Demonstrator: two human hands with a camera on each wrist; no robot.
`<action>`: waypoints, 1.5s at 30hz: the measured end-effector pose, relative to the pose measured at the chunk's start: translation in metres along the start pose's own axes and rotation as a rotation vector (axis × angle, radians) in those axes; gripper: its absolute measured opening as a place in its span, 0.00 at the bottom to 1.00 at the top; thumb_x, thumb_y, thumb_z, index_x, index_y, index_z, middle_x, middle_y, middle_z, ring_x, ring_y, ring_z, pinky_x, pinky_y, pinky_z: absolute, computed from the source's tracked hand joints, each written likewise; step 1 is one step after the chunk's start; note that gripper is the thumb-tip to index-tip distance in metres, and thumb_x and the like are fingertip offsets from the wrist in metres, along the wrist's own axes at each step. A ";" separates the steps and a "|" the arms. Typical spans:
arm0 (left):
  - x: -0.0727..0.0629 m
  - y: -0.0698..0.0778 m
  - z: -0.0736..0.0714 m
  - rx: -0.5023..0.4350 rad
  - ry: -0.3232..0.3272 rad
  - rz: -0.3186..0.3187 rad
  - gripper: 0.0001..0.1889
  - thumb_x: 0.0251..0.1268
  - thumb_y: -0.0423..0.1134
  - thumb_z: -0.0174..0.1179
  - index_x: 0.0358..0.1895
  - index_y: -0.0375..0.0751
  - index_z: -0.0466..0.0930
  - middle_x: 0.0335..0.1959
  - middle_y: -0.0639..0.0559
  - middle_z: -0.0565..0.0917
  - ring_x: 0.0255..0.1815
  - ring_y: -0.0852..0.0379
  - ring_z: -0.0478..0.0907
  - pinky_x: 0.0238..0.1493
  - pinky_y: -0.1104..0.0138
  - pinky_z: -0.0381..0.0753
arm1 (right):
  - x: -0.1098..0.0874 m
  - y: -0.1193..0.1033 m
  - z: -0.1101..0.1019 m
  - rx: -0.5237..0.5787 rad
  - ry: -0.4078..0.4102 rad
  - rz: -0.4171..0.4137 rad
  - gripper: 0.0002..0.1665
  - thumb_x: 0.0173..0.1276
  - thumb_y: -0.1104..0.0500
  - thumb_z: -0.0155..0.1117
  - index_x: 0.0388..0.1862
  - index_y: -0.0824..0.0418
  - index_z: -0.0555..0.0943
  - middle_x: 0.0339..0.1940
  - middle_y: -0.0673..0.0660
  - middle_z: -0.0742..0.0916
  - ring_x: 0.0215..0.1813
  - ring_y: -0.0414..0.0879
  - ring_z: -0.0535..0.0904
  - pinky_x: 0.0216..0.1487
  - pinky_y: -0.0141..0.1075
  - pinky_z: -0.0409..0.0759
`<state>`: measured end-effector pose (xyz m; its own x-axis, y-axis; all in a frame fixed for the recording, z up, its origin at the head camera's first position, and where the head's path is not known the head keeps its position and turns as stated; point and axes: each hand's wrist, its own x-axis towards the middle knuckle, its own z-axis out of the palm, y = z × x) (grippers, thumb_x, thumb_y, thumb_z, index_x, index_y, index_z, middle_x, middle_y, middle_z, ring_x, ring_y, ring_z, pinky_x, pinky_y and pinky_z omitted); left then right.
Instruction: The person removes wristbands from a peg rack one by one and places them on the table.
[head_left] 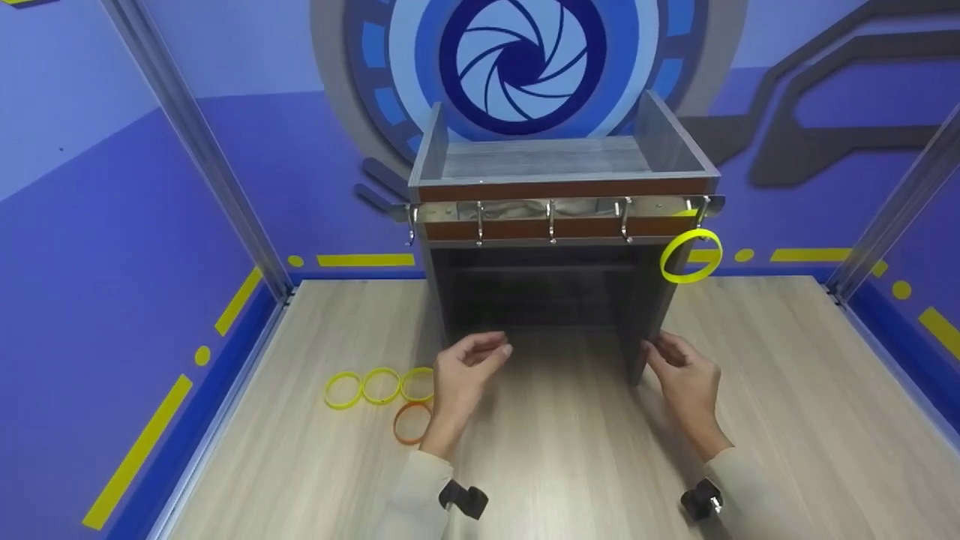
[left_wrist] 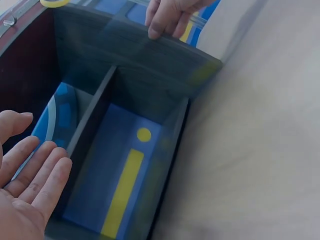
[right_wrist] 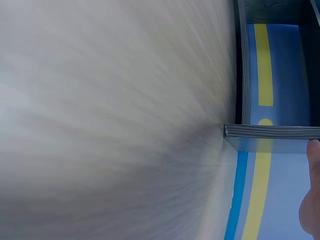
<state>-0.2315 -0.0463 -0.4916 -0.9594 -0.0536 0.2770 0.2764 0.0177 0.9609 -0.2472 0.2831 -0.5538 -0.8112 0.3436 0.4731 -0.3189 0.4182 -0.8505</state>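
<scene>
A grey wooden shelf unit [head_left: 649, 300] stands on the table, with a metal hook rail [head_left: 517, 210] across its front. One yellow ring [head_left: 666, 274] hangs from the rightmost hook. My right hand [head_left: 686, 375] grips the front edge of the right side panel; in the right wrist view only part of that hand [right_wrist: 311, 200] shows. By the lower left of the unit, my left hand [head_left: 465, 382] is held before its opening and holds nothing. Its fingers are extended and the palm faces up in the left wrist view, where the shelf's divider [left_wrist: 92, 112] lies just beyond.
Left of my left hand, three yellow rings [head_left: 382, 403] lie in a row on the wooden table [head_left: 555, 465]. An orange ring [head_left: 395, 429] lies just below them, partly behind my wrist. Blue and purple panels [head_left: 255, 172] and metal posts [head_left: 187, 127] surround the table.
</scene>
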 end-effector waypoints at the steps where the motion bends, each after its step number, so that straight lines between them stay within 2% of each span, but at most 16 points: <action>1: 0.001 0.002 0.002 -0.010 -0.004 0.008 0.12 0.64 0.36 0.77 0.48 0.36 0.91 0.46 0.46 0.92 0.46 0.49 0.89 0.47 0.68 0.89 | 0.000 0.000 0.000 0.000 0.000 0.001 0.13 0.68 0.68 0.77 0.51 0.69 0.90 0.44 0.62 0.93 0.41 0.29 0.87 0.43 0.22 0.85; 7: 0.009 0.016 0.018 -0.040 -0.012 0.065 0.11 0.64 0.33 0.77 0.47 0.34 0.91 0.45 0.45 0.92 0.45 0.45 0.90 0.46 0.68 0.89 | -0.001 -0.001 -0.001 -0.009 0.000 0.005 0.13 0.69 0.67 0.77 0.51 0.68 0.90 0.44 0.62 0.93 0.42 0.28 0.87 0.44 0.21 0.85; 14: 0.016 0.031 0.031 -0.030 -0.041 0.080 0.11 0.65 0.35 0.76 0.48 0.37 0.91 0.45 0.48 0.92 0.46 0.51 0.90 0.47 0.67 0.89 | -0.003 0.002 0.001 -0.018 0.015 0.006 0.14 0.68 0.70 0.76 0.52 0.72 0.89 0.45 0.66 0.92 0.41 0.22 0.83 0.45 0.17 0.82; 21: 0.024 0.044 0.044 -0.061 -0.059 0.121 0.11 0.65 0.35 0.76 0.48 0.37 0.91 0.45 0.50 0.92 0.46 0.52 0.90 0.48 0.64 0.90 | -0.003 0.003 0.001 -0.021 0.018 0.016 0.13 0.68 0.70 0.76 0.51 0.69 0.89 0.44 0.64 0.92 0.41 0.23 0.84 0.44 0.17 0.82; 27: 0.030 0.051 0.058 -0.091 -0.079 0.174 0.11 0.65 0.33 0.76 0.48 0.34 0.91 0.45 0.48 0.92 0.45 0.53 0.90 0.47 0.65 0.90 | -0.004 0.001 -0.001 -0.017 0.007 0.003 0.11 0.69 0.67 0.76 0.50 0.68 0.90 0.44 0.62 0.93 0.42 0.27 0.86 0.44 0.20 0.84; 34: 0.032 0.057 0.073 -0.141 -0.092 0.179 0.11 0.63 0.31 0.76 0.47 0.32 0.91 0.44 0.46 0.92 0.45 0.48 0.90 0.48 0.64 0.90 | -0.004 0.003 -0.001 -0.022 0.003 -0.009 0.12 0.69 0.67 0.77 0.51 0.68 0.90 0.44 0.61 0.93 0.43 0.28 0.87 0.44 0.21 0.84; 40: 0.033 0.063 0.080 -0.135 -0.099 0.193 0.11 0.64 0.32 0.76 0.47 0.33 0.91 0.44 0.48 0.92 0.44 0.52 0.90 0.47 0.65 0.90 | -0.003 0.000 -0.001 -0.003 -0.002 -0.012 0.13 0.69 0.68 0.76 0.52 0.68 0.89 0.45 0.61 0.93 0.45 0.38 0.90 0.45 0.20 0.84; 42: 0.034 0.065 0.082 -0.137 -0.103 0.200 0.11 0.64 0.32 0.76 0.47 0.33 0.91 0.44 0.48 0.92 0.44 0.54 0.90 0.47 0.64 0.90 | -0.003 -0.001 0.000 0.009 -0.006 -0.013 0.13 0.70 0.68 0.75 0.52 0.68 0.89 0.45 0.62 0.93 0.45 0.37 0.90 0.46 0.21 0.84; 45: 0.035 0.068 0.086 -0.153 -0.101 0.208 0.10 0.64 0.32 0.76 0.47 0.32 0.91 0.44 0.47 0.92 0.43 0.54 0.90 0.48 0.64 0.90 | -0.002 -0.001 0.000 0.002 -0.007 -0.011 0.12 0.70 0.67 0.76 0.52 0.67 0.90 0.45 0.61 0.93 0.44 0.31 0.88 0.45 0.20 0.84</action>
<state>-0.2511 0.0389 -0.4170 -0.8796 0.0357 0.4743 0.4661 -0.1337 0.8746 -0.2449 0.2820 -0.5541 -0.8111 0.3328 0.4810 -0.3290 0.4204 -0.8456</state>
